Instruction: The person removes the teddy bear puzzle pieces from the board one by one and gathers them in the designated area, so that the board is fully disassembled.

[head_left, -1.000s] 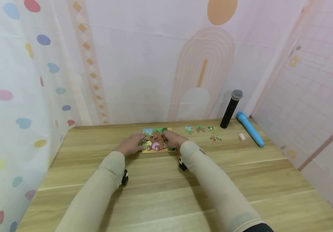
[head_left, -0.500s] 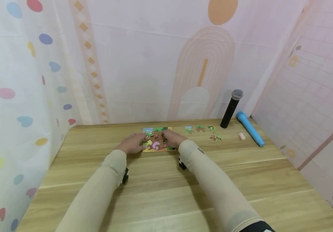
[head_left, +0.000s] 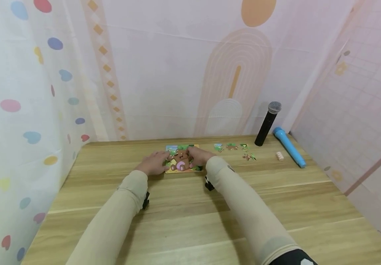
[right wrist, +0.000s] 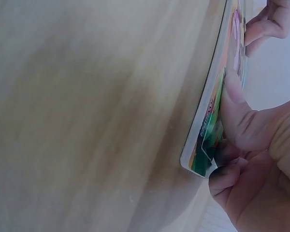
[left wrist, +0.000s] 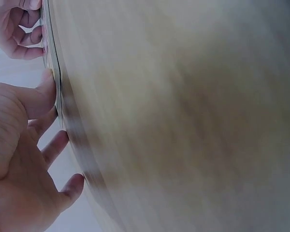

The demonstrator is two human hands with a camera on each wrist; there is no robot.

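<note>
A jigsaw board [head_left: 171, 170] showing a brown bear lies flat near the back of the table. My left hand [head_left: 153, 163] rests at its left side; in the left wrist view its fingers are spread and the thumb touches the board's edge. Over the right part of the board, my right hand [head_left: 199, 156] has curled fingers. The right wrist view shows it pinching a green puzzle piece [right wrist: 213, 123], which sits slightly tilted above the board's right corner. The hand covers part of the bear and the piece's far side.
Several loose puzzle pieces [head_left: 231, 146] lie right of the board. Beyond them a black microphone [head_left: 265, 127] stands upright, a blue toy microphone [head_left: 289, 147] lies on its side, and a small pale pink block [head_left: 279, 156] sits close by. A patterned curtain [head_left: 164, 73] rises behind the table.
The head view has shifted slightly, so everything appears a little further right. Both hands stay at the board with only small finger movement.
</note>
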